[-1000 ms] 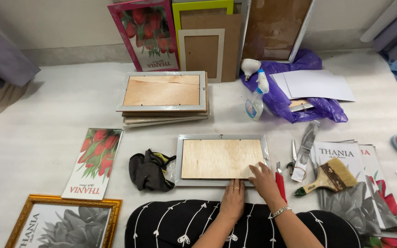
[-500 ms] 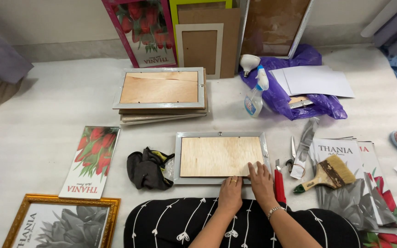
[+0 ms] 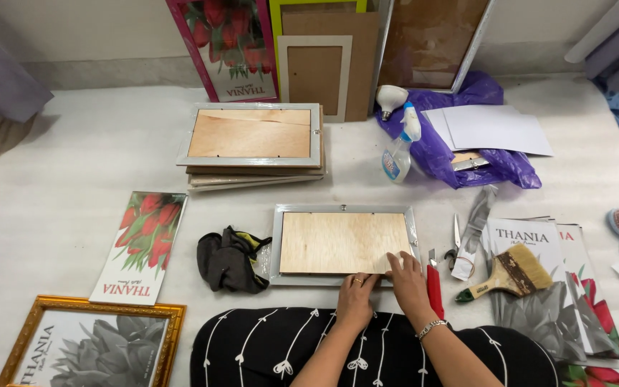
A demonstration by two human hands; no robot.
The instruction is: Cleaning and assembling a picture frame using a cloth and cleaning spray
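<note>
A silver picture frame (image 3: 275, 244) lies face down in front of me, its plywood backing board (image 3: 342, 240) showing. My left hand (image 3: 356, 297) presses on the frame's near edge with a ring on one finger. My right hand (image 3: 406, 283), a bracelet on its wrist, rests fingers spread on the near right corner of the backing board. Neither hand holds anything. A red-handled cutter (image 3: 434, 287) lies just right of my right hand.
A stack of face-down frames (image 3: 252, 143) sits behind. Dark gloves (image 3: 231, 259) lie left of the frame. Tulip print (image 3: 141, 244) and gold frame (image 3: 91, 344) at left. Spray bottle (image 3: 399, 154), purple bag (image 3: 460, 154), pliers (image 3: 455, 247), paintbrush (image 3: 514, 272), prints (image 3: 539, 272) at right. Frames lean on the wall (image 3: 317, 72).
My view has shifted slightly. Both hands have slid a little along the near edge of the frame and stay pressed on it.
</note>
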